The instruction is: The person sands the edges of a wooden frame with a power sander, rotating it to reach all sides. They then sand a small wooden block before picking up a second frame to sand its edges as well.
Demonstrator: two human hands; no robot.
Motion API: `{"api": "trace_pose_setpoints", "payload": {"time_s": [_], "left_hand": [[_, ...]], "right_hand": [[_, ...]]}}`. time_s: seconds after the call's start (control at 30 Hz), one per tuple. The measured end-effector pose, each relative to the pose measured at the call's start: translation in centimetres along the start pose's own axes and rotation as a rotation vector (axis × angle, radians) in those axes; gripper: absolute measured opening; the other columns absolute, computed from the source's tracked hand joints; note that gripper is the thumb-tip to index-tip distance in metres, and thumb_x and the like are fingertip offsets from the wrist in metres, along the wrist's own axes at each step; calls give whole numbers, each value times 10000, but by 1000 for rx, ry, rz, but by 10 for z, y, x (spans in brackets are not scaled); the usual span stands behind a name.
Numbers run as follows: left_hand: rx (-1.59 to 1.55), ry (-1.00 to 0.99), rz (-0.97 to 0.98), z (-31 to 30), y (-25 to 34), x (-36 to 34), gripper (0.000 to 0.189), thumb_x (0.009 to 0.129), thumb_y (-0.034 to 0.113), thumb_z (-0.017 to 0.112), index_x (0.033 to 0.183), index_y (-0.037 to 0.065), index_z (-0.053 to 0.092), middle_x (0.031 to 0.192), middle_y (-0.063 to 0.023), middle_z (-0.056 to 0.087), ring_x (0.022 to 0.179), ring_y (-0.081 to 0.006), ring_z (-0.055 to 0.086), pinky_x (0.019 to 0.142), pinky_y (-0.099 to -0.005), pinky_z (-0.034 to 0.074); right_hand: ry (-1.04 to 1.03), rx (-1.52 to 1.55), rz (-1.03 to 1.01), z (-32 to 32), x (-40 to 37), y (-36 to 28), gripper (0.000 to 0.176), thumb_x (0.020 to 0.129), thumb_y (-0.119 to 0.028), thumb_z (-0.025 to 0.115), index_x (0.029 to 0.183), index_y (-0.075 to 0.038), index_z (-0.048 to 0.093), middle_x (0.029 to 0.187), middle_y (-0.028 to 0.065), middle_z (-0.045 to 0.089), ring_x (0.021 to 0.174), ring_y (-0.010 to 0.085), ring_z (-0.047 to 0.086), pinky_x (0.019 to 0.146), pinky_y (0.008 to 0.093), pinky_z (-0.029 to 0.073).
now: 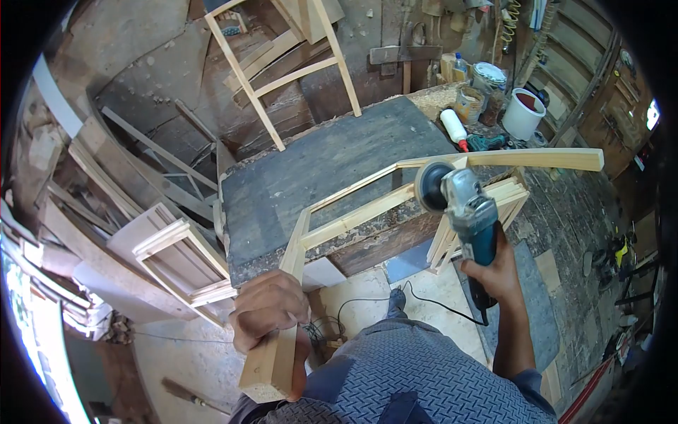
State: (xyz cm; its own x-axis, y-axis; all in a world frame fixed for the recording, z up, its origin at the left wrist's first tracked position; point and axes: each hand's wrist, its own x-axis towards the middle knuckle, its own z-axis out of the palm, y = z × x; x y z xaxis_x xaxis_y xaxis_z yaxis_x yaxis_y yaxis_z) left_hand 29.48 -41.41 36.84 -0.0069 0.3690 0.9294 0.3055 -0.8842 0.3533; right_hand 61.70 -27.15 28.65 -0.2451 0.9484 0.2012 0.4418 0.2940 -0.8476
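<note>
My left hand (272, 307) is wrapped round one long leg of a pale wooden frame (360, 221), near that leg's free end. The frame reaches over the near edge of a dark-topped workbench (325, 155). In my right hand (500, 272) is a teal and grey angle grinder (474, 222), gripped by its body. The grinder's round disc (432, 187) overlaps the joint between the crosspiece and the far leg in this view. A black cord runs from the tool's rear end down toward the floor.
More wooden frames (182, 261) lean at the left, and others (445, 237) stand below the bench's right end. Another frame (298, 74) rests against the back wall. A white bucket (522, 116), a glue bottle (453, 127) and a drill (487, 143) sit at the bench's right.
</note>
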Motion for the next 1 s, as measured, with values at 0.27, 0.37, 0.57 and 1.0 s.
{"api": "trace_pose_setpoints", "payload": {"time_s": [0.27,0.37,0.57,1.0], "left_hand": [[116,107,18,8,-3,1,741,782,801,555,920,79,461,554,-37,524,427,-145,495,432,-261,396],[91,74,20,5,-4,1,750,762,807,569,914,80,466,555,-32,510,423,-140,482,420,-261,387],[88,45,29,-2,-5,2,747,737,803,603,895,84,475,570,-34,515,440,-137,491,418,-263,380],[131,107,-143,-23,-27,31,721,838,766,550,970,60,487,696,-88,577,532,-153,545,469,-269,435]], "right_hand": [[-488,-152,-84,35,-28,-77,862,674,-232,766,1447,-95,411,1098,274,659,974,459,658,849,478,537],[-591,-250,-161,47,-24,-91,886,649,-279,795,1434,-66,444,1119,265,663,1029,435,658,867,465,533],[-524,-240,-156,31,-11,-88,870,665,-248,766,1440,-69,413,1100,270,662,964,447,669,828,484,536],[-156,80,91,-31,12,-29,792,568,-132,808,1284,38,516,1076,124,648,992,213,611,926,324,466]]}}
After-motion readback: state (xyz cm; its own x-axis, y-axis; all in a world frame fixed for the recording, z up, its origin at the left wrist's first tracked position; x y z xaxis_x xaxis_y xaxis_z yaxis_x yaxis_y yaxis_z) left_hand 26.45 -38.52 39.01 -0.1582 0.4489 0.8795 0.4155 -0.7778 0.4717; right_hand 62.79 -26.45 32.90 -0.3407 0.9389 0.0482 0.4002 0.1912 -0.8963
